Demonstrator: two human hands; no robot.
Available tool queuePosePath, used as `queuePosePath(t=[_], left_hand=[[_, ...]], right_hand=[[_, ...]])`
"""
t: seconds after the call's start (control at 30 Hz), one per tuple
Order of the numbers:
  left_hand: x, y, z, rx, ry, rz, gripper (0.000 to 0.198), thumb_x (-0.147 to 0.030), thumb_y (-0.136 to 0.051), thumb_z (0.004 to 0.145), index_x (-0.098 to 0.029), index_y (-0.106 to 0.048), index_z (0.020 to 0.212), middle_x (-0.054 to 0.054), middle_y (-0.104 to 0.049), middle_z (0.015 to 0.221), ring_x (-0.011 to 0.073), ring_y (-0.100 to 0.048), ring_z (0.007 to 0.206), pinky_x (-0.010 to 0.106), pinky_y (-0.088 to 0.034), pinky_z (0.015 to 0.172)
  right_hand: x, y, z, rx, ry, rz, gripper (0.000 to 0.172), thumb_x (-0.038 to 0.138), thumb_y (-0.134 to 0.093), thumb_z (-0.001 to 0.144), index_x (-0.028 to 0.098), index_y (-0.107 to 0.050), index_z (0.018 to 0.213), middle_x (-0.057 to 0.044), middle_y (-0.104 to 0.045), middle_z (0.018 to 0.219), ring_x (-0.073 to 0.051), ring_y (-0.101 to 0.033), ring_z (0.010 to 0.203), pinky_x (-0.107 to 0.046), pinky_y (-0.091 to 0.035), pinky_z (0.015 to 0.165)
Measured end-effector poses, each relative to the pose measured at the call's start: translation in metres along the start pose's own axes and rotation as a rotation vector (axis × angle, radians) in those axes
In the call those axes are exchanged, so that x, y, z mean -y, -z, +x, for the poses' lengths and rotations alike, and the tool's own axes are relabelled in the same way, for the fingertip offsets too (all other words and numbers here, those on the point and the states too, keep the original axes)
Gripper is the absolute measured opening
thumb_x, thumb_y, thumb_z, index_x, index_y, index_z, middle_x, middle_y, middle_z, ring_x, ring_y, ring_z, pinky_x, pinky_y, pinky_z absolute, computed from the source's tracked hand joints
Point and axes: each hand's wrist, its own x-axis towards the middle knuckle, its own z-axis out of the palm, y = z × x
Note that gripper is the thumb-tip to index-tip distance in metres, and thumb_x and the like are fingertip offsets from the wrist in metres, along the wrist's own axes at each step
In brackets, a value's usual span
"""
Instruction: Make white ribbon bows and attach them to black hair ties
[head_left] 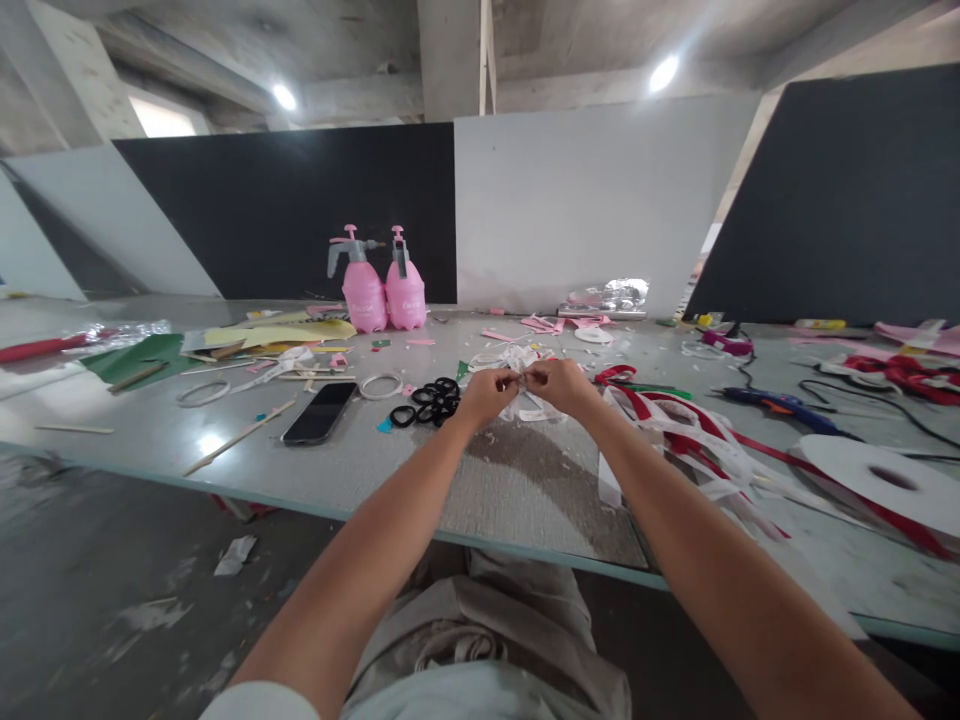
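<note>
Near the middle of the grey table (pixel 517 490), my left hand (pixel 489 393) and my right hand (pixel 556 384) almost touch at the fingertips. Both are closed in a pinch; what lies between the fingers is too small to make out. A heap of white ribbon pieces (pixel 536 408) lies under and around the fingers. Several black rings (pixel 427 400) sit just left of my left hand. To the right of my right hand, red and white ribbons (pixel 697 435) lie in a loose tangle.
Two pink spray bottles (pixel 365 298) stand at the back. A black phone (pixel 321 412) and a thin stick (pixel 238 438) lie to the left. On the right are a blue glue gun (pixel 780 405), its black cable and a white ribbon spool (pixel 889 480) near the front edge.
</note>
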Motion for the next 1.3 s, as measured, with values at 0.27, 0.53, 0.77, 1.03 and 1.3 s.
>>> queuePosePath(t=[0.27, 0.53, 0.77, 1.03, 1.3], left_hand=[[0.0, 0.0004, -0.0007, -0.014, 0.025, 0.01, 0.03, -0.024, -0.053, 0.078, -0.013, -0.074, 0.098, 0.002, -0.069, 0.076, 0.012, -0.057, 0.067, 0.022, -0.041, 0.064], [-0.001, 0.001, 0.0, -0.023, 0.009, 0.005, 0.03, -0.024, -0.054, 0.078, -0.013, -0.074, 0.096, 0.003, -0.069, 0.076, 0.0116, -0.056, 0.067, 0.022, -0.041, 0.064], [-0.0005, 0.0004, -0.0004, -0.008, 0.004, 0.023, 0.029, -0.024, -0.054, 0.078, -0.013, -0.074, 0.095, 0.002, -0.067, 0.073, 0.011, -0.054, 0.064, 0.022, -0.039, 0.061], [-0.0012, 0.0016, 0.0005, -0.012, 0.031, 0.036, 0.028, -0.026, -0.054, 0.078, -0.014, -0.074, 0.094, 0.002, -0.068, 0.074, 0.0117, -0.055, 0.065, 0.022, -0.04, 0.061], [-0.0031, 0.0012, -0.0008, 0.007, 0.008, 0.072, 0.028, -0.024, -0.054, 0.078, -0.014, -0.074, 0.094, 0.002, -0.068, 0.074, 0.0118, -0.055, 0.066, 0.022, -0.039, 0.062]], right_hand=[[0.0003, -0.0013, -0.0011, -0.006, 0.0, 0.05, 0.023, 0.025, -0.053, 0.076, 0.015, -0.073, 0.08, -0.003, -0.066, 0.066, -0.012, -0.053, 0.06, -0.022, -0.034, 0.058], [-0.0008, -0.0015, -0.0007, 0.001, 0.0, 0.055, 0.023, 0.025, -0.053, 0.076, 0.015, -0.073, 0.082, -0.003, -0.065, 0.066, -0.012, -0.054, 0.06, -0.021, -0.034, 0.058], [-0.0015, -0.0026, -0.0001, 0.01, -0.005, 0.027, 0.021, 0.021, -0.056, 0.073, 0.014, -0.074, 0.081, -0.002, -0.064, 0.064, -0.012, -0.053, 0.059, -0.022, -0.034, 0.058], [-0.0023, -0.0036, -0.0008, -0.002, -0.001, 0.034, 0.023, 0.023, -0.055, 0.074, 0.015, -0.075, 0.085, -0.003, -0.068, 0.068, -0.013, -0.057, 0.062, -0.022, -0.036, 0.06], [0.0004, -0.0037, 0.0015, 0.015, -0.012, -0.137, 0.023, 0.022, -0.054, 0.075, 0.017, -0.075, 0.085, -0.005, -0.07, 0.07, -0.015, -0.059, 0.067, -0.023, -0.035, 0.061]])
